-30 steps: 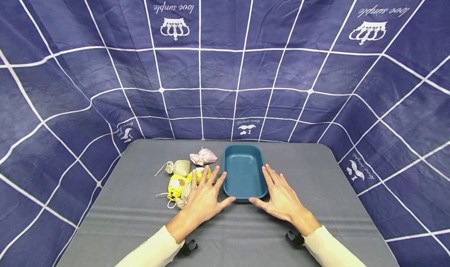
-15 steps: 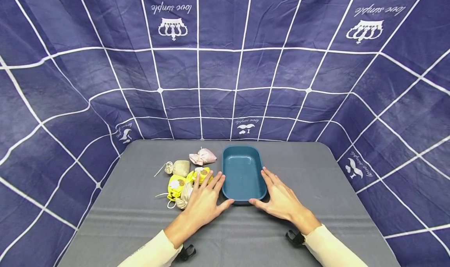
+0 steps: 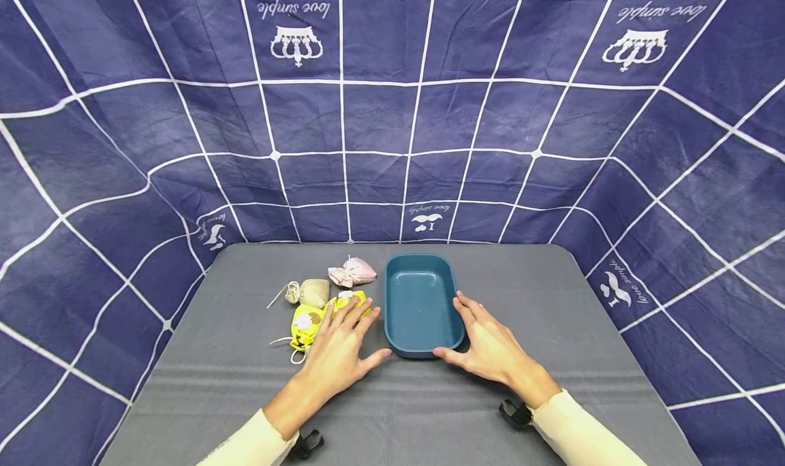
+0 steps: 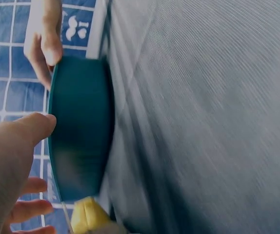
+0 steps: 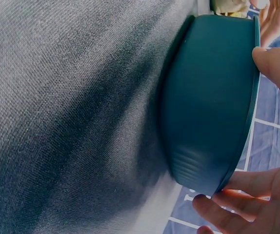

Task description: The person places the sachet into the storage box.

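A teal plastic tub (image 3: 423, 309) stands on the grey table. My right hand (image 3: 490, 347) holds its near right corner, thumb at the front rim and fingers along the right side. In the right wrist view the thumb (image 5: 274, 63) presses the rim. My left hand (image 3: 337, 357) is spread just left of the tub and grips nothing; its thumb tip is right by the near left corner. Its fingertips overlap a yellow drawstring pouch (image 3: 360, 296). Another yellow pouch (image 3: 303, 321) lies beside it, and a beige pouch is largely hidden under this hand.
A beige pouch (image 3: 315, 293) with a trailing cord and a pink pouch (image 3: 354, 272) lie farther back on the left. The grey tabletop (image 3: 521, 282) ends at a blue checked cloth (image 3: 380, 118), which rises behind it and on both sides.
My left hand has drawn back leftward from the tub's side, over the pouches, covering the near beige one. The right hand stays at the tub's corner. The view has shifted slightly.
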Motion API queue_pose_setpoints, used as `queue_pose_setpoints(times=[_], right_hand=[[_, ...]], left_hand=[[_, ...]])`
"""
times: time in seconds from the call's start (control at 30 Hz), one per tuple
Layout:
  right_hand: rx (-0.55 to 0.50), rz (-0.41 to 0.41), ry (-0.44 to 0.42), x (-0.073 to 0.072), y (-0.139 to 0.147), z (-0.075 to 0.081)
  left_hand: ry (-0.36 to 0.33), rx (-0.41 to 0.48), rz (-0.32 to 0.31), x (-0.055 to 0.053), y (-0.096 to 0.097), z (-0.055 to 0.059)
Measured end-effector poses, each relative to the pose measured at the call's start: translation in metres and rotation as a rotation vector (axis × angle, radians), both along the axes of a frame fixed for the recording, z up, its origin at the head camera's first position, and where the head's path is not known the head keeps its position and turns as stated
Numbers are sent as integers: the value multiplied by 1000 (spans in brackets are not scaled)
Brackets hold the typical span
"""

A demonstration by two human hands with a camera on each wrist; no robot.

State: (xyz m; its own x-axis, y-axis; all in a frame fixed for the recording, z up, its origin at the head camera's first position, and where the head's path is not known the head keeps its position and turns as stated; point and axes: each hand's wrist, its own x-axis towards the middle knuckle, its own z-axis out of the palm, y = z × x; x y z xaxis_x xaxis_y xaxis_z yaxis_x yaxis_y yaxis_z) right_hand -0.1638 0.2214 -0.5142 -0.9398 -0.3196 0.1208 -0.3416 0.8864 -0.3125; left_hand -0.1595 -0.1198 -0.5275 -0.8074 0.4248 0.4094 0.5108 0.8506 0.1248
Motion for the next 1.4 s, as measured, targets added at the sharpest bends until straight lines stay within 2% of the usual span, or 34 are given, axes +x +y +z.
queue_pose_setpoints(times=[0.27, 0.4, 0.57, 0.67, 0.9, 1.23, 1.4], right_hand=[[2, 0, -2, -1, -1, 0], [8, 1, 10, -1, 0, 0], [16, 2, 22, -2, 0, 1], [16, -4, 11, -2, 0, 1], [7, -9, -7, -1, 0, 0], [-6, -12, -3, 0, -1, -2], [-5, -10, -1, 1, 0, -2]], left_hand=[[106, 94, -15, 1, -37, -10], [158, 96, -1, 5, -49, -16], [139, 70, 47, 7, -56, -17], [123, 60, 51, 7, -58, -17], [150, 75, -5, 6, -58, -17], [93, 154, -108, 0, -52, -14], [66, 230, -176, -5, -47, -12]])
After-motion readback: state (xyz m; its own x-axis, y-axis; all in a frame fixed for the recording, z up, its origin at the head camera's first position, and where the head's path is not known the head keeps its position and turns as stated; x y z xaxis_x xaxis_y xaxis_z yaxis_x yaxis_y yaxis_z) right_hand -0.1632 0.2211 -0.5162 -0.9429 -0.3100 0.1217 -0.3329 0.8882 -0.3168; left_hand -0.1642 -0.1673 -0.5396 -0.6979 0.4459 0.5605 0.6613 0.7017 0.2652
